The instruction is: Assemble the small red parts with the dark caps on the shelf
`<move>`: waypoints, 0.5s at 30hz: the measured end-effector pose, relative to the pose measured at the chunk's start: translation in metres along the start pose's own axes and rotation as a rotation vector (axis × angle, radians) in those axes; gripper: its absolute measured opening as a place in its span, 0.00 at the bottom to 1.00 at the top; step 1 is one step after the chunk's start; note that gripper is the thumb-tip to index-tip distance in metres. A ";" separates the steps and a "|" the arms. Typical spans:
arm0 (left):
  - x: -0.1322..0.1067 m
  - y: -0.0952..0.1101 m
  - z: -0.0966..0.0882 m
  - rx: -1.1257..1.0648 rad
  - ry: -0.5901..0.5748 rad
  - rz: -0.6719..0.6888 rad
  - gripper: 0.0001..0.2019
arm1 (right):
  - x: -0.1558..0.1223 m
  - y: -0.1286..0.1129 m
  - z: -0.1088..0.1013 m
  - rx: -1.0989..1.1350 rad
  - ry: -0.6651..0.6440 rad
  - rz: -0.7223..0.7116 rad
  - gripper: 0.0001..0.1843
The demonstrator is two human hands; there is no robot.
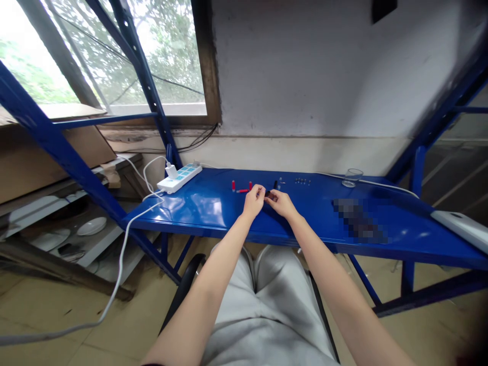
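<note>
Both hands meet over the blue table (213, 216), close to its middle. My left hand (254, 199) is closed, its fingertips pinched together; whatever lies in them is too small to name. Beside it, my right hand (281, 202) is closed too, thumb and finger pressed round something dark that the fingers mostly hide. Left of the hands stand a red tube-shaped piece (234, 186) and a second upright red piece (250, 186), with a red piece lying flat (242, 191) between them. A small black upright piece (275, 185) shows just behind my right hand.
Several tiny metallic pieces (303, 181) lie in a row behind the hands, right of a small clear piece (281, 180). Farther right stand a clear glass (352, 177) and a blurred-out object (358, 221). A white power strip (181, 178) with cables sits at the left end.
</note>
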State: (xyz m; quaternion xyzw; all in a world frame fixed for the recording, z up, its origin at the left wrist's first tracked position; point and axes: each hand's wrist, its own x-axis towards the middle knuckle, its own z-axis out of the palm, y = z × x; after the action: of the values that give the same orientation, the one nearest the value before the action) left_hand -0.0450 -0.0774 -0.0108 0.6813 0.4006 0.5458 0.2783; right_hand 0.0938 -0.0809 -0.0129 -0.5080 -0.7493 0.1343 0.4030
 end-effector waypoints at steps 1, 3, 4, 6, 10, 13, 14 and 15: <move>0.000 0.001 0.000 0.021 0.026 0.001 0.09 | 0.000 0.001 -0.001 -0.043 0.015 0.020 0.11; 0.000 0.002 -0.001 0.058 0.075 -0.011 0.09 | 0.001 0.003 -0.004 -0.136 0.049 0.094 0.09; 0.000 0.002 -0.002 0.071 0.094 -0.019 0.09 | 0.001 0.004 -0.006 -0.181 0.063 0.146 0.08; 0.000 0.002 -0.002 0.085 0.108 -0.022 0.09 | 0.003 0.008 -0.011 -0.251 0.083 0.263 0.08; 0.000 0.000 -0.002 0.100 0.089 -0.005 0.09 | 0.008 0.019 -0.019 -0.305 0.108 0.434 0.08; -0.001 -0.001 -0.001 0.110 0.075 0.001 0.08 | 0.016 0.027 -0.021 -0.310 0.086 0.481 0.09; -0.001 -0.001 -0.001 0.112 0.071 0.001 0.08 | 0.020 0.029 -0.021 -0.309 0.067 0.484 0.09; -0.001 0.000 -0.001 0.114 0.068 -0.001 0.07 | 0.023 0.030 -0.020 -0.309 0.049 0.481 0.09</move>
State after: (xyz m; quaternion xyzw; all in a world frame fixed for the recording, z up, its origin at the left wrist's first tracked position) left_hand -0.0466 -0.0781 -0.0112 0.6769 0.4406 0.5447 0.2258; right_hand 0.1245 -0.0514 -0.0078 -0.7296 -0.6089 0.0980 0.2954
